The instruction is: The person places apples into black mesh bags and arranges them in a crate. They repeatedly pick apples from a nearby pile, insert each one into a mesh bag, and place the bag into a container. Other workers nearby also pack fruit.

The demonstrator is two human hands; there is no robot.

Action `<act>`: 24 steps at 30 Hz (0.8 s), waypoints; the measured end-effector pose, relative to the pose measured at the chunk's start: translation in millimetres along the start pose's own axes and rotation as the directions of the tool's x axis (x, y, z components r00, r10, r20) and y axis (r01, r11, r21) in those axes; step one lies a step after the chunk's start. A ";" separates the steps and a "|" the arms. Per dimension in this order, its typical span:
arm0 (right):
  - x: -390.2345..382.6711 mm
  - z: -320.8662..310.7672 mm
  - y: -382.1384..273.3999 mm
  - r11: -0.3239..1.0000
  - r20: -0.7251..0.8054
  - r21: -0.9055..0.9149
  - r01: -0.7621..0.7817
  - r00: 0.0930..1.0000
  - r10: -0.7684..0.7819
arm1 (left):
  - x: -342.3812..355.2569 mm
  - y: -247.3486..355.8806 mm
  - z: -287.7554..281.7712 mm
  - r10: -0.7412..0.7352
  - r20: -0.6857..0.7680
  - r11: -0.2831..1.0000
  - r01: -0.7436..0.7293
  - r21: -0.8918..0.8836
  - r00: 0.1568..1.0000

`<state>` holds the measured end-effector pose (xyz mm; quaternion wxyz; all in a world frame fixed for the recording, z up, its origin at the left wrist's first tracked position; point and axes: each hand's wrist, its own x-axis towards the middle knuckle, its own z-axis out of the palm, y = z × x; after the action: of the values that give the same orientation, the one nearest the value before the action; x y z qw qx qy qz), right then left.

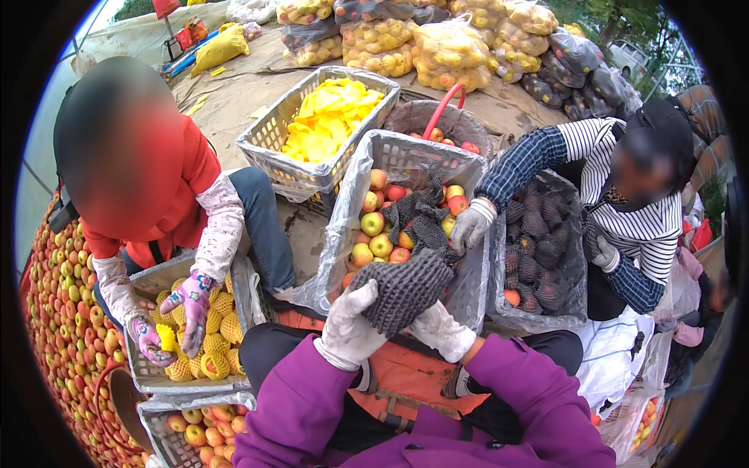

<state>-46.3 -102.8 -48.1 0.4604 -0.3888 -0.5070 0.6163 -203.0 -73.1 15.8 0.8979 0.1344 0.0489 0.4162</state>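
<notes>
My left hand (349, 325) and my right hand (441, 331), both in white work gloves, hold a dark foam net sleeve (404, 286) between them, just above my lap. The sleeve bulges as if wrapped around a fruit, which stays hidden. Right beyond my hands stands a plastic-lined grey crate (367, 148) with loose red-and-yellow apples (373, 224) and a heap of dark net sleeves (417, 214). My purple sleeves come in from the lower edge.
A person in red on the left handles yellow net sleeves over a crate (204, 341). A person in stripes on the right reaches a gloved hand (470, 225) into the apple crate, beside a crate of dark-wrapped fruit (540, 242). A basket of yellow sleeves (328, 117) and bagged fruit (445, 47) lie behind.
</notes>
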 end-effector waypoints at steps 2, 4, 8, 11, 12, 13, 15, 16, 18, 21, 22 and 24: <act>37.2 -16.4 20.0 0.686 0.194 -0.603 0.406 0.909 -0.368 | 1.1 18.2 4.7 0.104 -0.078 0.994 -0.101 0.046 0.992; 74.2 -22.3 41.7 0.968 -0.027 -0.204 0.147 0.987 -0.156 | -0.2 35.1 4.5 0.222 -0.106 0.972 -0.212 0.102 0.969; 114.7 -42.2 106.7 0.400 0.086 -0.913 0.079 0.996 -0.001 | 0.5 50.2 0.9 0.356 -0.173 0.897 -0.285 0.337 0.918; 115.3 -56.4 209.2 0.298 0.067 -0.952 0.073 0.997 -0.031 | 4.9 51.1 -5.9 0.348 -0.236 0.900 -0.252 0.356 0.907; 112.0 -48.0 208.4 0.167 0.139 -0.978 0.128 0.989 0.058 | 4.1 52.1 -6.3 0.342 -0.272 0.915 -0.253 0.313 0.900; 108.9 -40.5 207.2 0.042 0.209 -0.978 0.205 0.967 0.143 | 3.5 54.3 -2.4 0.279 -0.321 0.960 -0.257 0.108 0.905; 110.2 -37.3 206.9 0.215 0.122 -0.969 0.124 0.992 -0.023 | 8.1 55.0 -1.9 0.269 -0.304 0.963 -0.259 0.072 0.914; 112.7 -34.2 198.6 0.197 0.182 -0.967 0.161 0.979 0.095 | 2.9 58.2 -6.2 0.266 -0.326 0.961 -0.277 0.013 0.907; 116.3 -70.0 228.4 0.203 0.068 -0.977 0.067 0.998 -0.002 | 20.6 54.0 -8.4 0.182 -0.301 0.978 -0.203 -0.040 0.936; 105.7 -40.2 124.4 0.413 -0.083 -0.904 -0.113 0.992 0.090 | 11.5 57.0 -11.7 0.262 -0.305 0.961 -0.275 0.002 0.916; 96.8 -36.3 82.4 0.525 -0.168 -0.836 -0.162 0.985 0.036 | 15.3 56.6 -8.3 0.286 -0.282 0.957 -0.286 0.041 0.916; 81.9 -31.5 14.1 0.724 -0.258 -0.674 -0.143 0.965 -0.049 | 15.8 48.4 -9.8 0.405 -0.149 0.888 -0.350 0.297 0.902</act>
<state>-41.3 -16.5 -68.8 0.3293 -0.6209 -0.6247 0.3403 -230.2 -29.3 20.4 0.7634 0.2155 0.1695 0.5849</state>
